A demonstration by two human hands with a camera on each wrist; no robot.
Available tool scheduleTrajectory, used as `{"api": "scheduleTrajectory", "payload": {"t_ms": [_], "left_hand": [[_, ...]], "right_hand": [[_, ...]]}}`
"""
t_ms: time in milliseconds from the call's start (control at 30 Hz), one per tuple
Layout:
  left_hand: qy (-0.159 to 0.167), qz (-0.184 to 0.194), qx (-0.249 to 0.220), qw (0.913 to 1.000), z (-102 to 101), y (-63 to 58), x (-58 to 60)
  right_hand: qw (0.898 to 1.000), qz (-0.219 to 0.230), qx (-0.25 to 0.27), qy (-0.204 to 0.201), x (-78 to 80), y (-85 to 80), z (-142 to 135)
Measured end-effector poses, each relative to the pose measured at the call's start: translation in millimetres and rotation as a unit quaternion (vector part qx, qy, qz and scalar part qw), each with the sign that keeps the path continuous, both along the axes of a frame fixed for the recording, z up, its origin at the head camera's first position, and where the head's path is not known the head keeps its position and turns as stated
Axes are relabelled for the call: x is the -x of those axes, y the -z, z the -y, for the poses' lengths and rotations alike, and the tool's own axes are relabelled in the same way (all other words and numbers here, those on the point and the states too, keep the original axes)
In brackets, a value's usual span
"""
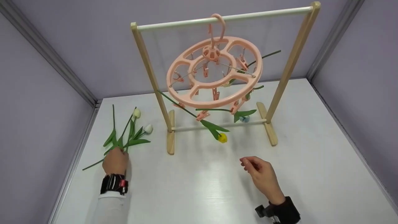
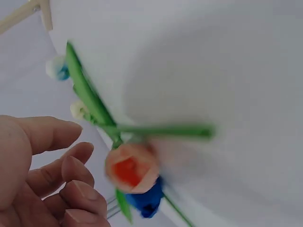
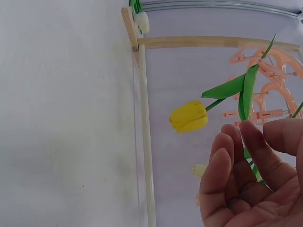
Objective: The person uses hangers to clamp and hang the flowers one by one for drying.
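My left hand [image 1: 115, 161] is over the loose tulips at the left, its fingers loosely bent. In the left wrist view, a gap shows between thumb and fingers, beside a peach tulip [image 2: 135, 165] and a blue tulip [image 2: 147, 198]. A white tulip [image 1: 148, 128] and a cream tulip [image 1: 136, 113] lie beyond the hand. My right hand [image 1: 262, 177] hovers in front of the rack, empty, with fingers loosely curled. Nearest to it hangs a yellow tulip [image 1: 222, 137], its stem in a clothes peg [image 1: 203, 115] of the round pink clip hanger [image 1: 214, 101].
The hanger hooks over the white bar [image 1: 264, 14] of a wooden rack [image 1: 290, 67] standing on the white table [image 1: 192, 186]. A light blue tulip [image 1: 244, 119] and further green stems [image 1: 271, 54] hang from other pegs. Grey-lilac walls [image 1: 40, 102] enclose the table's sides and back.
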State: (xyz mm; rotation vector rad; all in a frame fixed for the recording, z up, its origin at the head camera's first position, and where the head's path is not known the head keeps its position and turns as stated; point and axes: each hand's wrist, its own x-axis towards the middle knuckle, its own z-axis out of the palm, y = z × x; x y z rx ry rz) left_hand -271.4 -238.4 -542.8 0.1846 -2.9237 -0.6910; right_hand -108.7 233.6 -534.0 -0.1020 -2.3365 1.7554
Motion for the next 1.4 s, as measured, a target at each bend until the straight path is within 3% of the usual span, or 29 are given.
{"api": "scheduleTrajectory", "payload": {"t_ms": [67, 200, 267, 333, 500, 633, 733, 867, 933, 1067, 1233, 1400], "left_hand": [[0.009, -0.001, 0.000, 1.0000, 5.9, -10.0, 19.9], [0.041, 0.036, 0.014, 0.9984, 16.1, -23.3, 60.3], [0.056, 0.065, 0.018, 0.9961, 19.5, -25.6, 76.7], [0.050, 0.093, 0.012, 0.9943, 21.1, -24.7, 88.4], [-0.015, 0.158, 0.019, 0.9872, 21.6, -9.0, 102.8], [-0.038, 0.167, 0.034, 0.9847, 20.7, 3.7, 108.6], [-0.017, 0.156, 0.036, 0.9869, 19.3, 1.8, 112.5], [0.035, 0.114, 0.019, 0.9927, 19.7, -15.0, 117.4], [0.053, 0.078, 0.003, 0.9955, 22.1, -26.0, 114.2], [0.058, 0.020, -0.036, 0.9975, 25.8, -48.4, 93.2], [0.055, -0.013, -0.090, 0.9944, 16.6, -76.2, 57.5], [0.064, -0.048, -0.119, 0.9896, -8.2, -97.3, 16.2]], "right_hand": [[1.000, 0.002, -0.001, 0.002, 1.2, 0.0, -0.2], [1.000, 0.008, -0.009, 0.009, 2.5, 1.4, 0.2], [1.000, 0.010, -0.009, 0.011, 3.0, 2.0, 1.1], [1.000, 0.009, -0.007, 0.010, 4.7, 2.3, 3.0], [1.000, 0.020, -0.018, -0.003, 13.3, 3.8, 9.2], [0.999, 0.025, -0.026, -0.007, 20.3, 4.0, 14.3], [1.000, 0.011, -0.026, -0.006, 25.0, 2.1, 16.6], [0.999, -0.007, -0.038, -0.010, 30.0, -1.5, 17.0], [0.999, -0.011, -0.046, -0.014, 31.3, -3.2, 17.5], [0.998, -0.026, -0.058, -0.028, 31.1, -6.8, 20.6], [0.993, -0.062, -0.093, -0.043, 31.3, -10.4, 26.1], [0.981, -0.117, -0.145, -0.051, 32.1, -14.6, 34.8]]}}
